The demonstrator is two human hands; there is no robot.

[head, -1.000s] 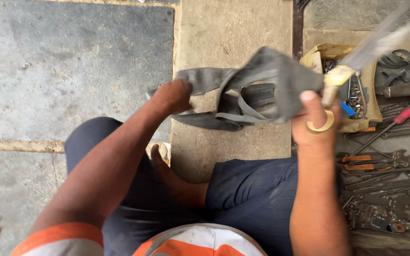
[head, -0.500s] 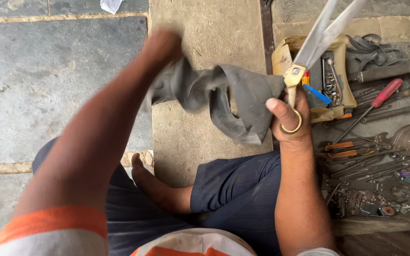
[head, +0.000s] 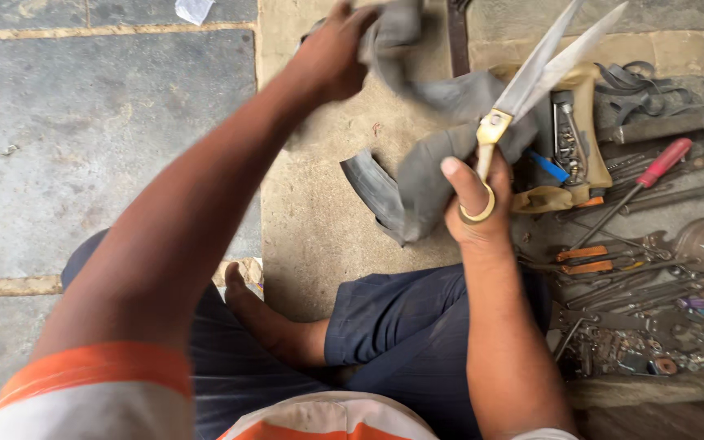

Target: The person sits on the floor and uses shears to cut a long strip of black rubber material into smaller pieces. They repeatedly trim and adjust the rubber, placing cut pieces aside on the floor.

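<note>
A clutter of metal hand tools (head: 653, 318) lay on the stone floor to the right of the grey rubber inner tube (head: 433, 163), among them a red-handled screwdriver (head: 653, 173), orange-handled pliers (head: 584, 259) and a dark hammer-like bar (head: 662, 126). A tangle of dark rubber straps (head: 641, 88) sat beyond the tube's right side, and a scrap of white paper (head: 193, 10) lay far to its upper left. The person sat cross-legged below the tube, a bare foot (head: 246, 297) resting on the stone.

The left hand (head: 332, 53) was closed around the tube's upper end, lifting it above the floor, and the forearm crossed much of the view, hiding the floor behind it. The right hand (head: 474, 208) gripped both the tube's lower fold and the brass-handled steel scissors (head: 523, 90), thumb through the brass ring. The scissor blades stood slightly parted, pointing up and away over the tube. The tube hung bunched between the two hands, one curved end dangling below.

Just right of the tube, partly hidden by it, stood a tan open tool box (head: 576, 138) holding small metal bits and a blue-handled item (head: 546, 165); its other contents were too hidden to tell.
</note>
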